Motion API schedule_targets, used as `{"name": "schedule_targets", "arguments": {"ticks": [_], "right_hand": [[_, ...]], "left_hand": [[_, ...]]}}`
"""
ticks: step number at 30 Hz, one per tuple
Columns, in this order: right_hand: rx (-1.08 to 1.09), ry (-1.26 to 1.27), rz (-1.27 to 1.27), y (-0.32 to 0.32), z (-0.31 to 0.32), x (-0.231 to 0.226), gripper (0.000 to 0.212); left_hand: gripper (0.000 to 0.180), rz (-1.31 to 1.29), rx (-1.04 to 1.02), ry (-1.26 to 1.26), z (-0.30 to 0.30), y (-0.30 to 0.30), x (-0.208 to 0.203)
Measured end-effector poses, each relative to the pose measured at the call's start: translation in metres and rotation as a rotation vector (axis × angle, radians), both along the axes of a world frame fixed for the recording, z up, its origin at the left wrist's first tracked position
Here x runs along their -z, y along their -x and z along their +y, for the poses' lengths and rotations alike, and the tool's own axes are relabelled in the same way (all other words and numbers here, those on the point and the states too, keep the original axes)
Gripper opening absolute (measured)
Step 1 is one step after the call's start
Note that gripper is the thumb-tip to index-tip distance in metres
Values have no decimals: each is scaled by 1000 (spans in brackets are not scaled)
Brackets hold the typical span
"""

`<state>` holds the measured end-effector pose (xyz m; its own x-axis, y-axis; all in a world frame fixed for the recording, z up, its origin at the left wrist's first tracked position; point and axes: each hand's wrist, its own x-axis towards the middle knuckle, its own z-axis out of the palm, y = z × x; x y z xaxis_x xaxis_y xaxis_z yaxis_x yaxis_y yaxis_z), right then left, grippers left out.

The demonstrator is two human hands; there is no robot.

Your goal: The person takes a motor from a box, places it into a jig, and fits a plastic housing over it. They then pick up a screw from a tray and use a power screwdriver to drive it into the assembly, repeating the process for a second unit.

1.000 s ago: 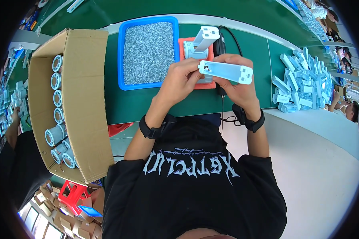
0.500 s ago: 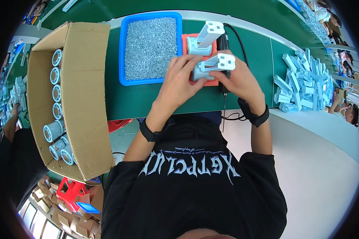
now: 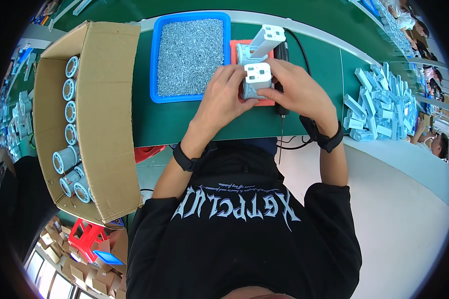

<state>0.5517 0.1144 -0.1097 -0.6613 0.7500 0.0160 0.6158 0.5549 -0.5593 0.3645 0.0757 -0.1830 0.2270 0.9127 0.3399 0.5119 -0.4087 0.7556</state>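
Both my hands close around a light-blue plastic housing [image 3: 257,74], which has a white end with square holes facing up. My left hand [image 3: 223,93] grips its left side, and my right hand [image 3: 302,92] holds it from the right, thumb along its front. The housing stands on an orange-red pad [image 3: 266,102]. Just behind it, a second light-blue housing [image 3: 264,44] with a round base and a tilted arm rests on the same pad. A black electric screwdriver [image 3: 281,110] lies right of the pad, partly hidden by my right hand, its thin bit toward me.
A blue tray [image 3: 153,65] full of small screws stands left of the pad. Further left, a cardboard box [image 3: 110,124] holds several round light-blue motor parts [image 3: 71,114]. Many light-blue plastic pieces [image 3: 381,104] are piled at the right. A black cable [image 3: 304,55] curves behind the screwdriver.
The held housing has turned from leaning right to standing upright and shifted left, its white end now between my hands. My right hand has moved slightly along with it.
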Motion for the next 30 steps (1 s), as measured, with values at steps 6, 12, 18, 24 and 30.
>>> {"name": "schedule_targets", "arguments": {"ticks": [6, 12, 18, 24, 30], "right_hand": [[143, 22, 43, 0, -17, 2, 34], [140, -59, -45, 8, -18, 2, 36], [89, -69, -107, 19, -19, -3, 36], [51, -175, -102, 17, -13, -2, 34], [123, -105, -39, 15, -9, 13, 33]], "left_hand": [[49, -12, 13, 40, 3, 2, 0], [50, -43, -1, 35, 2, -1, 2], [51, -15, -29, 102, 5, 2, 4], [53, 43, -51, 44, 6, 0, 5], [55, -25, -19, 116, 4, 3, 1]]}}
